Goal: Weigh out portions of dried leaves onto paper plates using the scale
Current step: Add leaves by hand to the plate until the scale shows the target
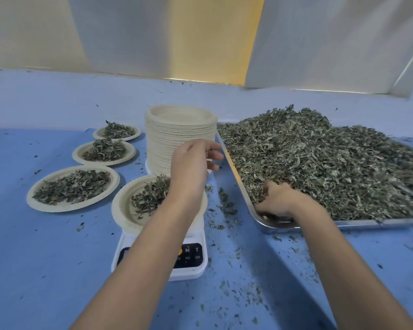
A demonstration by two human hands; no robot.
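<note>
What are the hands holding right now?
The right hand is dug into the dried leaves at the tray's near corner, grabbing some. The left hand hovers open above the plate on the scale, holding nothing.

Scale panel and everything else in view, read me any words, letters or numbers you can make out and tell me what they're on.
"M": on a button of the scale control panel.
"T": on the button right of it, same panel.
Small print under those buttons: too small to read.
Scale display: hidden behind the left forearm.
Paper plates and metal tray: no visible text.
</note>
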